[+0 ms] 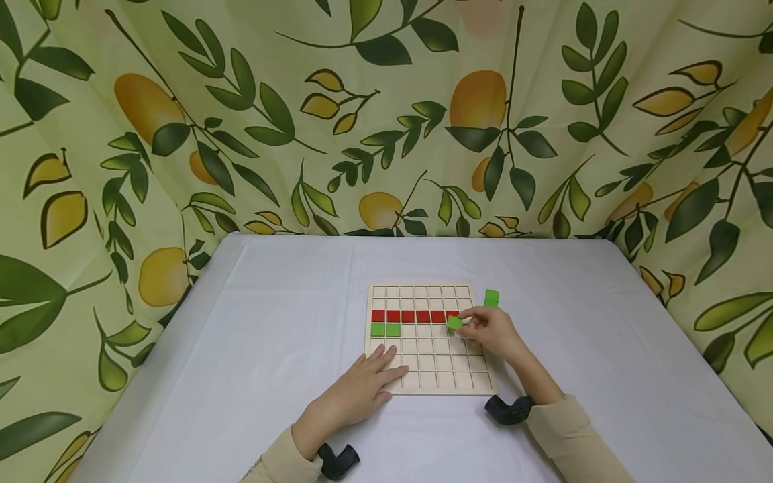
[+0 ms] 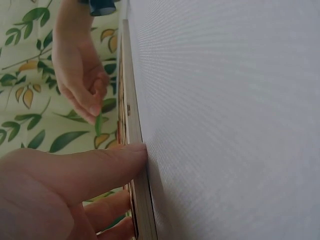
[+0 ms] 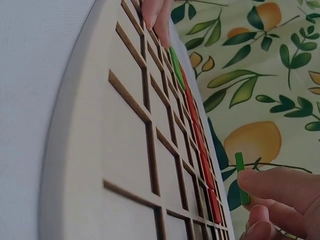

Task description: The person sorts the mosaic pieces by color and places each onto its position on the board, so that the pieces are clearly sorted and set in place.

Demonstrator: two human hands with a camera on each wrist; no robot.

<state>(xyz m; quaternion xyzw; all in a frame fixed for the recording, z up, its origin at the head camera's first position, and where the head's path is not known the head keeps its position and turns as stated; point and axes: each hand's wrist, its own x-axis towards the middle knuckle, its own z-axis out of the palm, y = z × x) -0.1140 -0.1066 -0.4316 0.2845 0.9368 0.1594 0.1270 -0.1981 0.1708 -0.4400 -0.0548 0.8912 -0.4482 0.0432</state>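
Nearest me, the left hand (image 1: 355, 392) rests spread, gripping nothing, on the wooden board's (image 1: 445, 381) near left. Farther, two green tiles (image 1: 378, 329) fill left cells. The right hand (image 1: 494, 331) pinches a loose green tile (image 1: 455, 323) above the board; I judge this a placing step, next calling for level lowering. Beyond run red tiles (image 1: 408, 316); spare green (image 1: 492, 296) lies far right.

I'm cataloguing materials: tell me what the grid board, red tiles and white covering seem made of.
Grid board: likely wood, matte; pale tan with dark-edged strips.
Red tiles: perhaps painted wood or plastic; smooth, even colour.
White covering: probably fabric, matte; fine weave and creases show.
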